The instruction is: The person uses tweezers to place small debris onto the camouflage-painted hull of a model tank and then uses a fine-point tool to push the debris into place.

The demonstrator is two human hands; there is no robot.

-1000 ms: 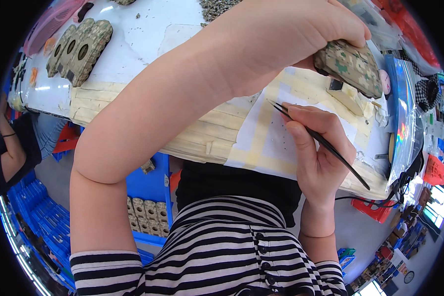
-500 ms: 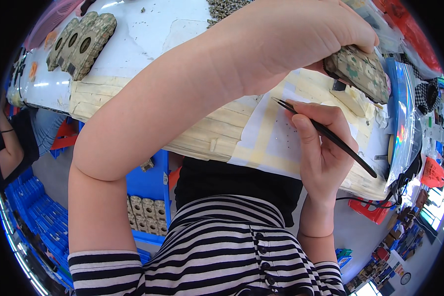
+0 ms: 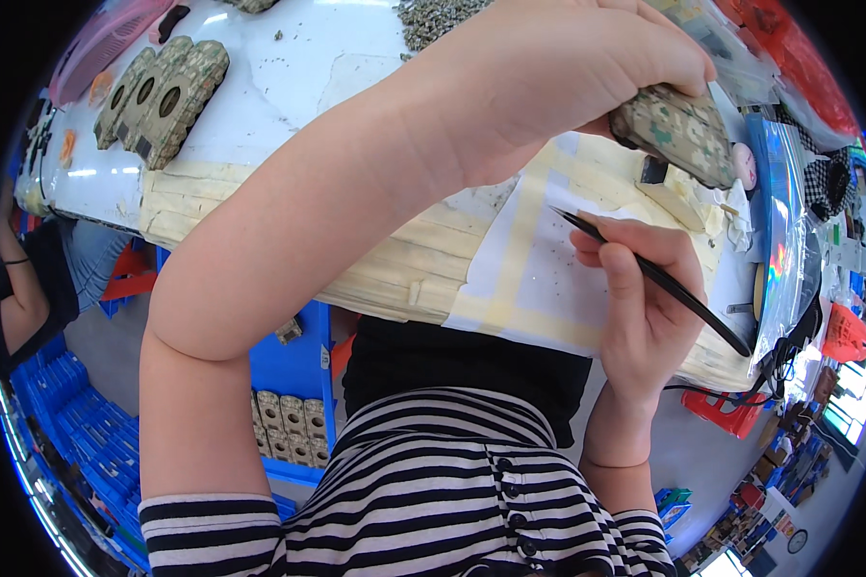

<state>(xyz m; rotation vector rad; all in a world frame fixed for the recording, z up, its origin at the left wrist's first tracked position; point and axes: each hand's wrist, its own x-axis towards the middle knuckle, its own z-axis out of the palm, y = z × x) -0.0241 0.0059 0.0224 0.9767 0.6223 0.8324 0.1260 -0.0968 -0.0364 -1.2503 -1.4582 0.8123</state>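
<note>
My left hand (image 3: pixel 649 50) reaches across the table to the far right, its fingers closed over a camouflage-patterned casing (image 3: pixel 681 135) tilted above the tabletop. The hand hides part of the casing. In my right hand (image 3: pixel 652 303) is a pair of slim black tweezers (image 3: pixel 681 292), pinched between thumb and fingers. Their tips point to the upper left, over a white paper sheet (image 3: pixel 539 306) dotted with tiny dark specks. The tips are apart from the casing, and whether they hold anything is too small to tell.
Camouflage casings (image 3: pixel 185 104) with round openings stand at the table's left, near a pink basket (image 3: pixel 115 46). A heap of small metal parts (image 3: pixel 438 21) lies at the back. A pale block (image 3: pixel 678 197) and clear plastic bag (image 3: pixel 777 231) are at the right. Another person's arm (image 3: pixel 21 288) shows far left.
My right hand has drawn the tweezers slightly right and toward me. My left hand has shifted a little left and away with the casing.
</note>
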